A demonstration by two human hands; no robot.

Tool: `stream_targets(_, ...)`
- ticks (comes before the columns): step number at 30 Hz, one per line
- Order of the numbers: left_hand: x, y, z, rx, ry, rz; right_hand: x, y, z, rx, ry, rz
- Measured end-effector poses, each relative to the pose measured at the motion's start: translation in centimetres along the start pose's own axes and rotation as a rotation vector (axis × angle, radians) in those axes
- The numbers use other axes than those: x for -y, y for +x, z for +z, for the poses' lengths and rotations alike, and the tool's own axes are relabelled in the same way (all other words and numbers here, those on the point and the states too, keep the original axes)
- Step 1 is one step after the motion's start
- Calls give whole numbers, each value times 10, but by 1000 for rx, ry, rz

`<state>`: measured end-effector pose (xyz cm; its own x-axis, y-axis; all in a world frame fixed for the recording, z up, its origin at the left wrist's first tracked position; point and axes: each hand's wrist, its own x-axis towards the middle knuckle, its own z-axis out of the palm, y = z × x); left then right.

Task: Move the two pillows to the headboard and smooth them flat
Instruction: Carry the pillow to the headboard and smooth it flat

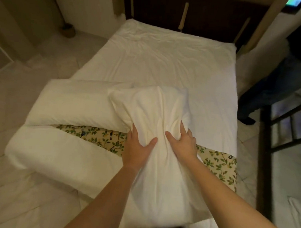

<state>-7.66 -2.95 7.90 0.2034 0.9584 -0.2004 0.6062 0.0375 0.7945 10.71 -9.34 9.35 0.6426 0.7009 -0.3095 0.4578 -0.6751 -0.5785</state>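
Note:
A long white pillow (156, 114) runs lengthwise from the near end of the bed toward its middle. My left hand (138, 148) and my right hand (183, 142) both clutch bunched fabric around its middle. A second white pillow (76, 102) lies crosswise on the left, partly tucked under the first. The dark headboard (196, 16) with pale posts stands at the far end of the bed. The white sheet (167, 62) in front of it is wrinkled and bare.
A folded white duvet (55, 154) hangs over the bed's near left corner. A leaf-patterned fabric strip (219, 164) crosses the near part of the mattress. A dark metal bunk frame (271, 144) stands to the right. Tiled floor (35, 54) lies left.

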Motion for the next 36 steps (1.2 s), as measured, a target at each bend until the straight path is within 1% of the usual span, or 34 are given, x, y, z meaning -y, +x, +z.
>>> stream_targets(4, -6, -18, -15, -51, -15, 11, 9, -14, -7, 3, 28, -42)
stream_targets(9, -12, -47, -36, -87, 80, 13, 14, -36, -11, 31, 49, -101)
stream_targets(13, -12, -75, -55, -149, 120, 8, 22, -56, -7, 72, 36, -152)
stream_targets(23, 20, -106, -96, -240, 147, -54, 52, -91, 17, 150, -13, -265)
stream_targets(29, 58, -101, -140, -279, 104, -100, 97, -109, 54, 209, -42, -323)
stream_targets(36, 118, -82, -225, -333, 51, -134, 184, -141, 121, 223, -124, -387)
